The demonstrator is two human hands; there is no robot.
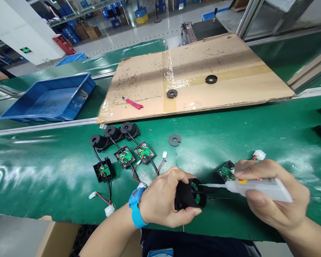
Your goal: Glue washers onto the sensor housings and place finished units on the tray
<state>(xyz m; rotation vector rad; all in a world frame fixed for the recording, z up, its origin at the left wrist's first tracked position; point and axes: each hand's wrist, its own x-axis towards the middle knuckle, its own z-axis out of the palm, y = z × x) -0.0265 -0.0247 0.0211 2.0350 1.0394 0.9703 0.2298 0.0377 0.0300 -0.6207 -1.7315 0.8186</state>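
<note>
My left hand [167, 201], a blue strap [137, 207] round its wrist, is closed around a black round housing [184, 195] whose open end faces right. Inside that end a green circuit board [195, 192] shows. In my right hand [280, 200] is a whitish squeeze bottle [264, 189], lying nearly level. Its thin nozzle [214, 185] reaches left to the housing's rim; whether the tip touches cannot be made out. Just behind the bottle lies an open black box with a green board [225, 171], partly covered by my right fingers, and a white connector [259, 155].
Several wired units, each a black round part [98, 141] and an open box [103, 170], lie on the green table [56, 157]. A slotted foam ring [174, 140] lies nearby. Behind are a cardboard sheet [144, 78], a red knife [133, 103] and a blue tray [50, 114].
</note>
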